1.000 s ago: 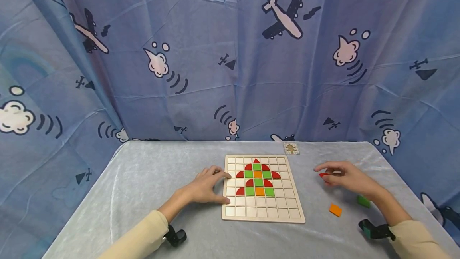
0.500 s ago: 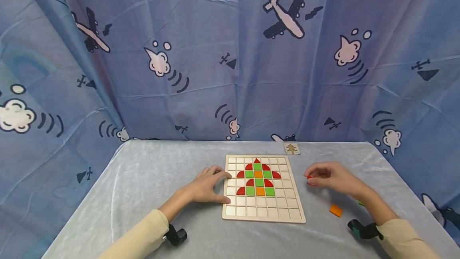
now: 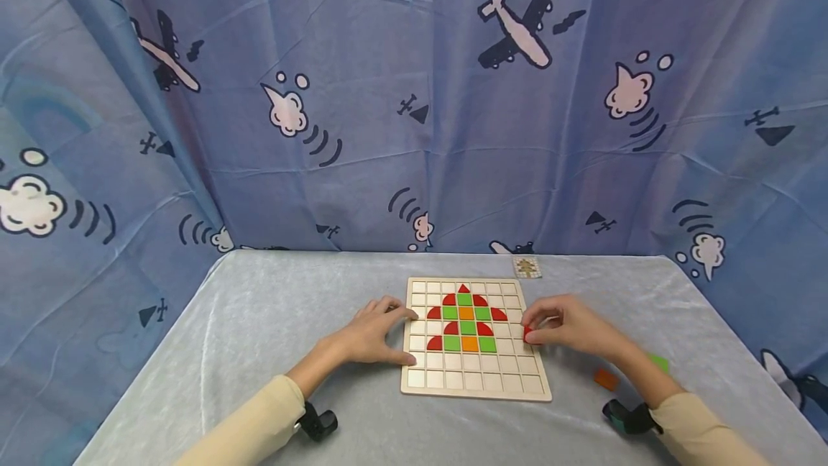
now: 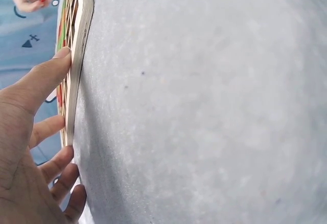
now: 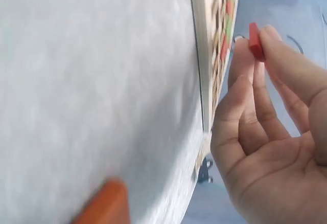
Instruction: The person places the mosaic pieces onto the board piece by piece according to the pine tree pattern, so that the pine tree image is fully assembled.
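A square wooden grid board [image 3: 475, 384] lies on the table, with red, green and orange tiles set in its cells in a tree shape. My left hand [image 3: 375, 333] rests at its left side, thumb and fingers spread along the edge; in the left wrist view the thumb touches the board's rim. Between thumb and fingertips of my right hand [image 3: 569, 323] I pinch a small red tile [image 5: 256, 42], over the board's right edge. The tile's full outline is partly hidden by the fingers.
On the table to the right lie an orange tile [image 3: 606, 379] and a green tile [image 3: 658, 362], partly behind the right forearm. A small card with a tree pattern [image 3: 527, 267] lies behind the board. A patterned blue curtain [image 3: 362, 92] hangs past the table's far edge.
My right hand has moved left with the red tile, from the open table to the board's right edge. The left hand stays in place at the board.
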Demonstrator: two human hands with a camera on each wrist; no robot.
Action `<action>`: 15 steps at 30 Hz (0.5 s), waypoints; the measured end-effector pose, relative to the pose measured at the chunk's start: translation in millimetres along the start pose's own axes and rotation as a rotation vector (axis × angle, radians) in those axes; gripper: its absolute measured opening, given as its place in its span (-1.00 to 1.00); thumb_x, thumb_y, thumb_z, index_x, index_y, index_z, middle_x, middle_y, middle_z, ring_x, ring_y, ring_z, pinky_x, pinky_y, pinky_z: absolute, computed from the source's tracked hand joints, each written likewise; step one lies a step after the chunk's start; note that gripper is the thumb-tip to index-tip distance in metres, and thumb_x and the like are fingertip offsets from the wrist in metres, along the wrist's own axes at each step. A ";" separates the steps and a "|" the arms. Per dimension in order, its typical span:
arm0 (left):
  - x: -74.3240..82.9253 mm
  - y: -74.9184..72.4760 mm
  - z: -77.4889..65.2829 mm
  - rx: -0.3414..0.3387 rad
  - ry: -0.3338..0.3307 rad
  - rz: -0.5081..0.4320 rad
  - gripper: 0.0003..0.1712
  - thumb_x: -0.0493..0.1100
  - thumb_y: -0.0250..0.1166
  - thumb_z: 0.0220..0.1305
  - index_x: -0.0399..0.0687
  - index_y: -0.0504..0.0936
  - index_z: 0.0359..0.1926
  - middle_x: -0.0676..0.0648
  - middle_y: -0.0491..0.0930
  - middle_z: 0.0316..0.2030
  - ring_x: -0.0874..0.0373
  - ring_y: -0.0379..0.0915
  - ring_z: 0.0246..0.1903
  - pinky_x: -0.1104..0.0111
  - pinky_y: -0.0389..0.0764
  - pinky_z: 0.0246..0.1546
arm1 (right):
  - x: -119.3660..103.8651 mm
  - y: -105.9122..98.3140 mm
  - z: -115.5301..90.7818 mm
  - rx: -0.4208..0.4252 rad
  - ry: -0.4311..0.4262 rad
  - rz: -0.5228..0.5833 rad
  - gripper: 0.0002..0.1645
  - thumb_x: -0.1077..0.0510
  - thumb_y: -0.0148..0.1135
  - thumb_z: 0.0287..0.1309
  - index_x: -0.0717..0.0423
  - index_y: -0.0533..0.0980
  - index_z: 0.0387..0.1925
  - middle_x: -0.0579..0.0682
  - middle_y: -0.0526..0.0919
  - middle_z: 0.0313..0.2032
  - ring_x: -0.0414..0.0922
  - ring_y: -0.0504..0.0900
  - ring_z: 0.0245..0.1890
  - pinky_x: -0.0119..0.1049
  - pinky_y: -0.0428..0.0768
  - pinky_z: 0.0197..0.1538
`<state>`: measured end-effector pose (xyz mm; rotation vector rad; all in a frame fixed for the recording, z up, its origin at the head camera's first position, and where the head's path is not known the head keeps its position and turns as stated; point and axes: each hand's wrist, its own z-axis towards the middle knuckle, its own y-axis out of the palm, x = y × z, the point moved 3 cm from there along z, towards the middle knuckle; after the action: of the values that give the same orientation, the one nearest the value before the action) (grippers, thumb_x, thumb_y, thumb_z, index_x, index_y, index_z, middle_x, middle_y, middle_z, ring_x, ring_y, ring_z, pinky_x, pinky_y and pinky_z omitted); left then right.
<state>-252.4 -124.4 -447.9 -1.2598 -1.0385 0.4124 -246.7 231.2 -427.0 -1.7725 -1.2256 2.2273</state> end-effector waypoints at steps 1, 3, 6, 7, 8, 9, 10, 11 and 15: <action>0.2 -0.2 -0.3 0.000 -0.001 -0.001 -0.14 0.37 0.43 -0.01 0.27 0.43 0.31 0.00 0.32 0.29 0.04 0.24 0.22 -0.03 0.33 0.23 | -1.3 2.9 1.9 -0.004 -0.003 -0.003 -0.72 0.13 0.45 0.08 0.19 0.63 -0.20 0.06 0.73 -0.31 -0.30 0.63 -0.36 -0.41 0.58 -0.34; 0.0 -0.3 -0.6 0.000 -0.002 -0.002 -0.14 0.37 0.44 -0.01 0.27 0.43 0.30 0.00 0.32 0.30 0.04 0.23 0.23 -0.04 0.32 0.24 | -4.0 8.2 5.6 -0.016 -0.004 -0.003 -0.73 0.14 0.45 0.08 0.20 0.63 -0.22 0.06 0.72 -0.34 -0.29 0.61 -0.39 -0.42 0.55 -0.35; 0.0 -0.5 -1.1 0.000 -0.004 -0.004 -0.14 0.37 0.43 -0.01 0.28 0.42 0.31 0.01 0.31 0.30 0.04 0.23 0.24 -0.04 0.32 0.25 | -6.2 15.4 11.0 -0.035 0.017 -0.003 -0.75 0.15 0.45 0.08 0.22 0.63 -0.24 0.06 0.72 -0.38 -0.26 0.61 -0.41 -0.44 0.56 -0.32; 0.0 -0.5 -1.2 0.000 -0.005 -0.004 -0.14 0.37 0.43 -0.01 0.28 0.42 0.31 0.01 0.31 0.30 0.04 0.23 0.24 -0.04 0.32 0.25 | -6.5 17.7 12.7 -0.038 0.026 -0.007 -0.76 0.15 0.44 0.08 0.21 0.63 -0.24 0.05 0.72 -0.38 -0.26 0.61 -0.41 -0.45 0.57 -0.31; -0.1 -0.4 -1.2 0.000 -0.005 -0.004 -0.14 0.38 0.43 -0.01 0.28 0.42 0.31 0.01 0.31 0.30 0.04 0.23 0.24 -0.04 0.32 0.25 | -6.4 19.7 14.2 -0.041 0.031 -0.011 -0.77 0.16 0.44 0.08 0.20 0.63 -0.25 0.04 0.72 -0.38 -0.27 0.61 -0.40 -0.45 0.58 -0.29; -0.3 -0.2 -1.1 0.001 -0.005 -0.003 -0.14 0.38 0.43 -0.01 0.28 0.42 0.31 0.00 0.32 0.30 0.04 0.23 0.24 -0.04 0.32 0.25 | -6.3 21.4 15.7 -0.041 0.032 -0.018 -0.78 0.16 0.45 0.08 0.19 0.63 -0.26 0.03 0.72 -0.38 -0.27 0.62 -0.41 -0.45 0.59 -0.27; -0.5 -0.1 -1.0 0.001 -0.004 -0.004 -0.13 0.38 0.43 -0.01 0.28 0.42 0.31 0.00 0.32 0.30 0.04 0.24 0.24 -0.03 0.32 0.24 | -6.1 23.1 16.9 -0.041 0.034 -0.024 -0.79 0.16 0.45 0.08 0.18 0.63 -0.27 0.02 0.72 -0.39 -0.27 0.62 -0.41 -0.45 0.60 -0.27; -0.7 0.1 -0.8 0.001 -0.004 -0.003 -0.13 0.39 0.43 -0.01 0.28 0.42 0.31 0.00 0.31 0.30 0.04 0.24 0.24 -0.03 0.32 0.24 | -5.9 24.5 17.9 -0.039 0.032 -0.034 -0.80 0.16 0.45 0.07 0.16 0.63 -0.28 0.01 0.72 -0.39 -0.28 0.62 -0.42 -0.45 0.60 -0.27; -0.5 0.3 -0.6 0.000 -0.004 -0.004 -0.14 0.38 0.42 0.00 0.28 0.42 0.31 0.00 0.31 0.31 0.03 0.23 0.24 -0.04 0.32 0.24 | -5.1 27.6 20.8 -0.028 0.028 -0.072 -0.82 0.16 0.46 0.06 0.12 0.63 -0.30 -0.03 0.71 -0.41 -0.29 0.59 -0.44 -0.44 0.59 -0.30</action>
<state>-252.1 -125.0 -448.4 -1.2577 -1.0439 0.4119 -250.7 198.5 -438.6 -1.7341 -1.2991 2.1502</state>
